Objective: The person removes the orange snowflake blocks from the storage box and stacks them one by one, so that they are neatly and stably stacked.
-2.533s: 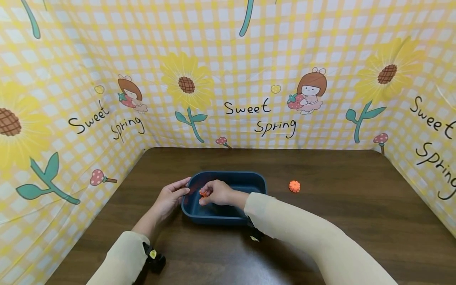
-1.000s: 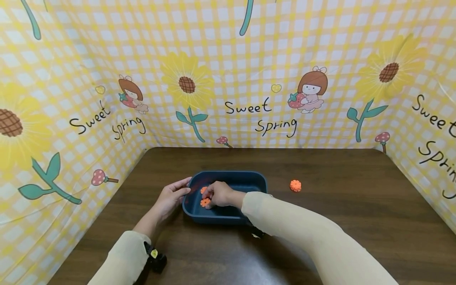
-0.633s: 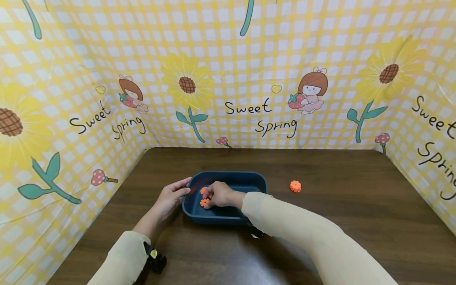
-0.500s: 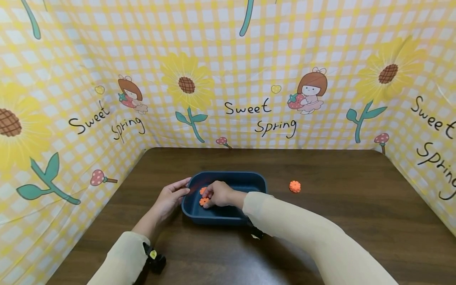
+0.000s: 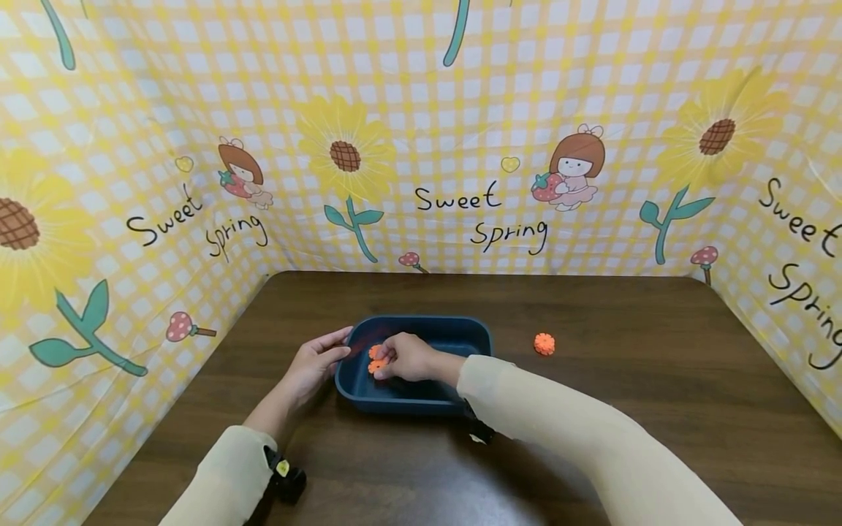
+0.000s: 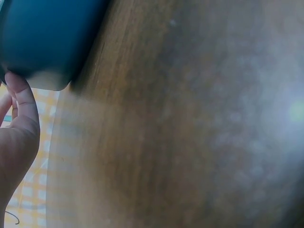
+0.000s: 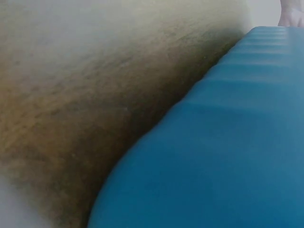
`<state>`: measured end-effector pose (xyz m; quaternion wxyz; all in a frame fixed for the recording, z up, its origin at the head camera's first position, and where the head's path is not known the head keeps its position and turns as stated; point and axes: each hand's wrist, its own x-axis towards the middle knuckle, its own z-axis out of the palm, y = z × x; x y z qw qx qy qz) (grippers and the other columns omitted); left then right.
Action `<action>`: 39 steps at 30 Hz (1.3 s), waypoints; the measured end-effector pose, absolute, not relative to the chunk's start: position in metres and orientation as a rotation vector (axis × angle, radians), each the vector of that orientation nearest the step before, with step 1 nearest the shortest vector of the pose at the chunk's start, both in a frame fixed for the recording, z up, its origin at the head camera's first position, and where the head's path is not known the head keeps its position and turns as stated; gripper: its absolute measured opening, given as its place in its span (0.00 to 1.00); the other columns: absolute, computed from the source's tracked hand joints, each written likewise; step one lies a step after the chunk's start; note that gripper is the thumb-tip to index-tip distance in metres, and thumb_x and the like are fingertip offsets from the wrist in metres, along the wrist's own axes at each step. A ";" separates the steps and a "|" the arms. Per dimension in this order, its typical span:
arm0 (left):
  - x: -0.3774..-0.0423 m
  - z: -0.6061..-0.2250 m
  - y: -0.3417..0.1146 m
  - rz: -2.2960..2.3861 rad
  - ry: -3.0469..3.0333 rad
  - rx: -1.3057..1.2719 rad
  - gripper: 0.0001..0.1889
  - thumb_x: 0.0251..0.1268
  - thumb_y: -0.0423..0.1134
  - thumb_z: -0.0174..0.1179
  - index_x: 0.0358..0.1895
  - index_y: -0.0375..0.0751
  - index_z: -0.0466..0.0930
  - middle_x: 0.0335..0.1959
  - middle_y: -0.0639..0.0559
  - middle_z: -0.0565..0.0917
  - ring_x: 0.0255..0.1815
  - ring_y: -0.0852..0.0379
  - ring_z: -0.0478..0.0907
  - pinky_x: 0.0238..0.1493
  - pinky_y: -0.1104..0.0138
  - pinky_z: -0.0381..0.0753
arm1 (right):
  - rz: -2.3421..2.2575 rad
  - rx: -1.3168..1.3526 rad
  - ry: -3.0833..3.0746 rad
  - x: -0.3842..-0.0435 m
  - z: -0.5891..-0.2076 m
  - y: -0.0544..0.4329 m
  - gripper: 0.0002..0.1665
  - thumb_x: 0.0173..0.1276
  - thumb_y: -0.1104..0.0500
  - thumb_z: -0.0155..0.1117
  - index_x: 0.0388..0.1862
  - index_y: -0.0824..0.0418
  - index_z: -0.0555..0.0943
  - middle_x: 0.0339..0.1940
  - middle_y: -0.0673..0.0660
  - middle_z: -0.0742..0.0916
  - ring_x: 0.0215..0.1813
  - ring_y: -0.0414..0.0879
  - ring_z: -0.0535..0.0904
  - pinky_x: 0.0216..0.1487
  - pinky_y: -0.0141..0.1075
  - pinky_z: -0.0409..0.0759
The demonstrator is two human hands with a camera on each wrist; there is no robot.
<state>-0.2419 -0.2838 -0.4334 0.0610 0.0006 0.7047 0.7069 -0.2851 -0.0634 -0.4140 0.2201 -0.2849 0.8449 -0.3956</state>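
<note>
A dark blue rectangular box with rounded corners stands on the brown table. My left hand holds its left end, thumb at the rim and fingers along the outside; in the left wrist view the thumb touches the box. Reaching over the near rim, my right hand pinches an orange flower-shaped piece inside the box near its left end. A second orange flower piece shows just behind it, partly covered by the fingers. The right wrist view has only the box's outer wall close up.
Another orange flower piece, seemingly a small stack, lies on the table right of the box. A yellow checked cloth with printed flowers walls in the table's back and sides.
My right hand lowered inside the box, showing two separate flower pieces. Since half a second ago the pinched piece has moved slightly up and closer to the other. My left hand stays put.
</note>
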 end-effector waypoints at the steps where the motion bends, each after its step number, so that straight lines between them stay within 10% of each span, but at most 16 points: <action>1: -0.242 -0.434 -0.284 2.138 2.131 0.003 0.27 0.70 0.32 0.57 0.70 0.30 0.64 0.58 0.40 0.77 0.46 0.60 0.78 0.48 0.67 0.80 | -1.104 -0.799 2.331 -0.285 -0.414 -0.063 0.15 0.61 0.55 0.73 0.43 0.60 0.82 0.33 0.50 0.83 0.34 0.43 0.76 0.39 0.31 0.77; 39: -0.240 -0.433 -0.283 2.138 2.160 0.003 0.26 0.70 0.31 0.56 0.70 0.31 0.65 0.58 0.43 0.76 0.49 0.56 0.78 0.50 0.66 0.79 | -1.333 -0.953 2.423 -0.283 -0.385 0.019 0.17 0.66 0.60 0.68 0.51 0.62 0.78 0.36 0.53 0.79 0.37 0.47 0.74 0.38 0.34 0.76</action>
